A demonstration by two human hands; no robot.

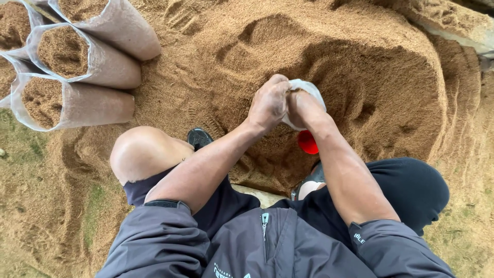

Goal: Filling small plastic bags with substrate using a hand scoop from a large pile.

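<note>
Plastic bag (309, 90) gripped between both hands (285, 105).

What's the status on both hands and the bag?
Left hand and right hand both gripping clear plastic bag over sawdust pile. Red scoop below. Filled bags stacked far left.

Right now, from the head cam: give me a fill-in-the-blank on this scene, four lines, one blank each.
1. Both hands, left hand and right hand, grip one clear plastic ____.
2. Below the bag lies a small round ____ thing.
3. The filled bags lie at the picture's upper ____.
4. The person crouches before a big ____ of sawdust.

Missing: bag; red; left; heap
</note>
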